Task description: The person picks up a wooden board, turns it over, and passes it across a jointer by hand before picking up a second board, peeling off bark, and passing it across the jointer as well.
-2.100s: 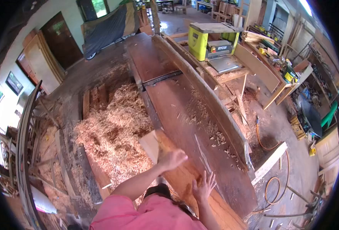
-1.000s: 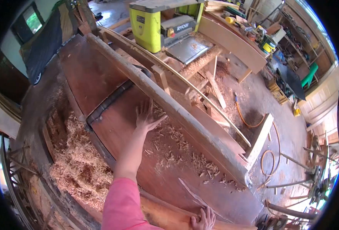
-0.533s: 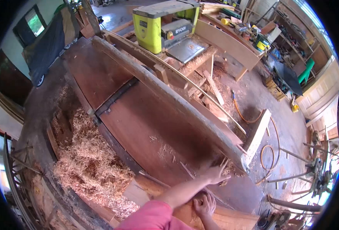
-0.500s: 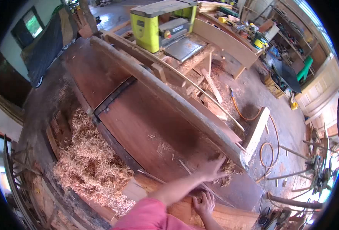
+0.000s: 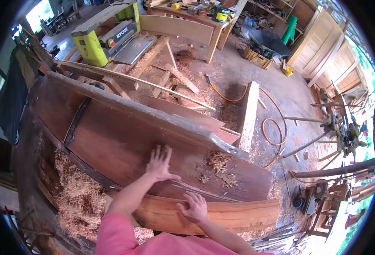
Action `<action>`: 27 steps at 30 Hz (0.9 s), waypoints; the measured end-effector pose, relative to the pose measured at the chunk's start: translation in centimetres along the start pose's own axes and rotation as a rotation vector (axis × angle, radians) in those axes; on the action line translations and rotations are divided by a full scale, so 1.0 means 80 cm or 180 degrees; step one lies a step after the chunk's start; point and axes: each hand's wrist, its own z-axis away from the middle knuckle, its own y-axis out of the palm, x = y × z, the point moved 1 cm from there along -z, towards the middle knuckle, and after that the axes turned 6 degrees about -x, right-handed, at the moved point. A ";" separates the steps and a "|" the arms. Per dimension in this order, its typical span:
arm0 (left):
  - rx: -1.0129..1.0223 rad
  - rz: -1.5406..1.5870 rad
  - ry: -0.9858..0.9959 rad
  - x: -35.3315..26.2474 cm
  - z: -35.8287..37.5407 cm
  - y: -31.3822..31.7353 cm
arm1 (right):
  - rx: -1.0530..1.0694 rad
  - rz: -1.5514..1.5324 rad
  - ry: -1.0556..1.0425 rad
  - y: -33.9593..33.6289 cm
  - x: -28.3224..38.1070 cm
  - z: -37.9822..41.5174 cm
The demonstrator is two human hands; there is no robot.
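Note:
A long reddish-brown wooden panel (image 5: 119, 136) with a raised far edge lies across the work area. On its surface rests my left hand (image 5: 160, 165), fingers spread and nothing held. My right hand (image 5: 194, 207) is open over the near edge, at a lighter orange-brown board (image 5: 234, 214) that runs along the panel's near side. Curled wood shavings (image 5: 218, 162) lie on the panel to the right of my left hand. A dark strip (image 5: 76, 121) crosses the panel at the left.
Beyond the panel stands a green planer (image 5: 92, 49) beside loose boards. An orange hose (image 5: 264, 127) coils on the floor near a pale beam (image 5: 250, 114). A large heap of shavings (image 5: 79, 195) is at the lower left. Clamps and bars (image 5: 334, 125) stand at the right.
The view has swung to the right. My left hand has moved left along the panel, away from the shavings near its right end. My right hand remains near the light board.

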 end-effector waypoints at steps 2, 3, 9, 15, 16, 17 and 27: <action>-0.0056 0.0068 0.0221 -0.077 -0.035 0.024 | -0.0218 -0.0378 -0.0212 -0.013 -0.020 0.012; -0.0112 0.0059 0.0317 -0.111 -0.048 0.038 | -0.0285 -0.0380 -0.0321 -0.031 -0.027 0.021; -0.0031 0.0548 0.0006 -0.326 -0.094 0.095 | -0.0487 0.0675 0.0256 -0.167 -0.192 0.164; 0.0695 0.1612 0.1098 -0.532 -0.106 0.063 | 0.0163 0.1085 0.0563 -0.312 -0.303 0.285; 0.1265 0.2117 0.1841 -0.564 -0.110 0.075 | 0.0385 0.1181 0.0357 -0.329 -0.315 0.294; 0.0745 0.2790 0.1737 -0.595 -0.081 0.115 | 0.0598 0.1289 0.0141 -0.345 -0.327 0.300; -0.1670 0.0364 -0.2909 -0.349 0.307 0.126 | 0.0960 0.0907 -0.1134 -0.394 -0.451 0.297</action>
